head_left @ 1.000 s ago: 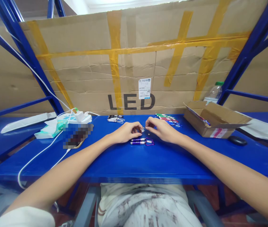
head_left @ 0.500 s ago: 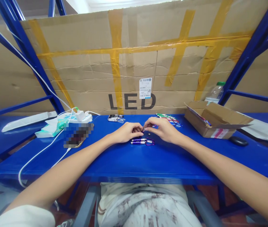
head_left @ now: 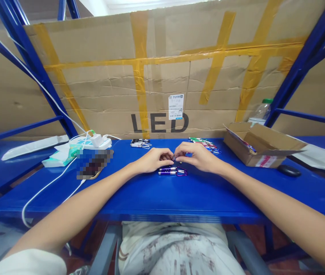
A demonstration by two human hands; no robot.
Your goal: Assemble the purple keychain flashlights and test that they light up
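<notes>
Purple penlights (head_left: 167,173), two, lie near the left hand (head_left: 154,160) and right hand (head_left: 198,157), whose fingers (head_left: 167,156) clamp one small, indistinct part (head_left: 174,157).

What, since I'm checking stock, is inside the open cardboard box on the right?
Inside the cardboard box, some small blue and reddish items show near its left side, too small to identify. Its near wall covers the bottom and anything there.

Lone head-worn view, from above the person's lap (head_left: 173,246), tipped forward and down, left hand (head_left: 154,160) and right hand (head_left: 199,156) mid-distance over blue table (head_left: 162,196), cardboard (head_left: 107,95) beyond.
</notes>
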